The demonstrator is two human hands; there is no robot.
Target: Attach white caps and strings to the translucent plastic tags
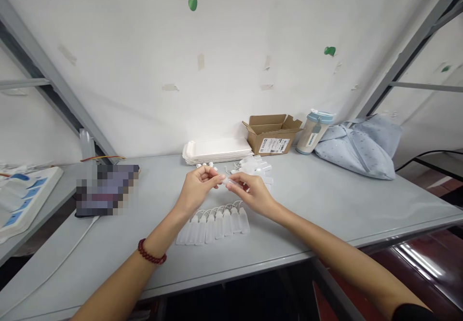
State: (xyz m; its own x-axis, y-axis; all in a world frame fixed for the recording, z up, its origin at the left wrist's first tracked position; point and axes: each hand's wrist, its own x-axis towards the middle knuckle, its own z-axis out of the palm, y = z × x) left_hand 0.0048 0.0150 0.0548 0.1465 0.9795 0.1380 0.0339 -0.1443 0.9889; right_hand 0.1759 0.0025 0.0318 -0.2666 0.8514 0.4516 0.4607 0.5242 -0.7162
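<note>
Over the middle of the table, my right hand (255,191) is closed round a small translucent plastic bottle (228,181), mostly hidden by the fingers. At the bottle's left end my left hand (198,186) pinches with thumb and fingertips; the small piece between them is too covered to name. Below both hands lies a row of several similar bottles (219,224) with white tops and thin white loops. Behind my right hand, more clear bottles (257,164) lie in a loose pile. Small white caps (211,165) sit just behind my left hand.
At the wall stand a stack of white flat trays (220,150), an open cardboard box (273,138), a blue-lidded cup (314,133) and a light blue cloth bag (356,150). To the left are a blurred-out device (108,191) with a white cable and a power strip (27,200).
</note>
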